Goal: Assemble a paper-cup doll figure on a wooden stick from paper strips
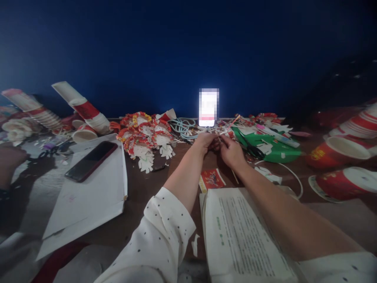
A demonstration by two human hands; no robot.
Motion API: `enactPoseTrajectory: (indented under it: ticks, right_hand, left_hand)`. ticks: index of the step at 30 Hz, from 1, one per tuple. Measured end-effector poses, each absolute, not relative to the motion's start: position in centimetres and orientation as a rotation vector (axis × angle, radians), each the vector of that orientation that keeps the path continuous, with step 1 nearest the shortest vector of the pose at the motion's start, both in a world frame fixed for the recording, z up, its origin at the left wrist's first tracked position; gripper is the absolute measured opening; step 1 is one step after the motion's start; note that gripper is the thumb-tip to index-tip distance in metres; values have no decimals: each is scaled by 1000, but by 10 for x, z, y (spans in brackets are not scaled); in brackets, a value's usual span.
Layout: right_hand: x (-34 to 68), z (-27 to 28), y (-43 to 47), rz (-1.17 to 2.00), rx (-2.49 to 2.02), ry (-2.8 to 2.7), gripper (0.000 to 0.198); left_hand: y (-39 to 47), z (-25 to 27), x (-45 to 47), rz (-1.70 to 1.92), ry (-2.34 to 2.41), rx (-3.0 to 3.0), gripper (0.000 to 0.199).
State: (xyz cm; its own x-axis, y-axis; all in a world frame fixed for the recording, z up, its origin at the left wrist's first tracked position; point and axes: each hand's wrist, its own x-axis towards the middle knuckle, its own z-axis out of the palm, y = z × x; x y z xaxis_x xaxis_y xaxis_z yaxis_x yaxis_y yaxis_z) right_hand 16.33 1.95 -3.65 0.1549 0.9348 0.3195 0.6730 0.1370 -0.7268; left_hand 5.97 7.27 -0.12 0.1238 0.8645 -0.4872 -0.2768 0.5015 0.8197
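Close together over the table, my left hand (pixel 206 142) and my right hand (pixel 231 151) meet at the fingertips. Both are closed in a pinch, and what is between the fingers is too small and hidden to name. A thin pale stick (pixel 235 177) shows below my right hand. Just under the hands lies a red printed paper piece (pixel 212 179). Behind them stands a lit phone (pixel 207 112), its screen blurred out. To the right of my right hand, scissors with dark handles (pixel 253 150) rest on a green sheet (pixel 282 151).
An open book (pixel 232 232) lies before me. At left are a dark phone (pixel 91 161) on white paper (pixel 97 196), stacked paper cups (pixel 88 112) and red-and-white paper crafts (pixel 147 133). Blue cord (pixel 184 126) lies behind. Red cups (pixel 335 153) stand right. Another person's hand (pixel 13 159) is at far left.
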Motion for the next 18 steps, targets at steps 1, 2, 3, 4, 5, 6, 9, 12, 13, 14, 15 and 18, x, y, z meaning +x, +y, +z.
enactPoseTrajectory:
  ticks: [1,2,3,4,5,6,9,12,13,14,15,18]
  right_hand:
    - [163,-36,20,402,-1604,-1583,50]
    - [163,-37,20,402,-1602,-1581,50]
    - [164,-38,20,400,-1596,-1578,50]
    - [165,-39,21,398,-1589,-1574,50]
    - [165,-40,21,397,-1578,-1572,49]
    - [166,-41,22,398,-1566,-1571,49]
    - [167,-43,23,408,-1549,-1561,47]
    - [167,-43,23,409,-1548,-1541,45]
    - [166,-43,23,411,-1546,-1539,45]
    - [166,-42,22,416,-1542,-1538,45]
    - [166,-42,22,422,-1540,-1536,44]
    - [166,-42,23,445,-1537,-1519,44]
  left_hand:
    - [73,-1,60,915,1157,644,23]
    - [73,-2,59,907,1159,665,24]
    - [74,-2,59,897,1164,686,25]
    - [74,-3,59,888,1171,700,25]
    - [74,-3,59,878,1178,712,25]
    - [75,-3,59,870,1183,723,25]
    - [75,-3,59,860,1181,738,25]
    - [75,-4,58,867,1174,742,27]
    - [75,-4,58,871,1171,741,27]
    - [75,-4,57,873,1166,740,28]
    - [75,-4,57,875,1162,738,27]
    - [76,-5,57,870,1145,734,25]
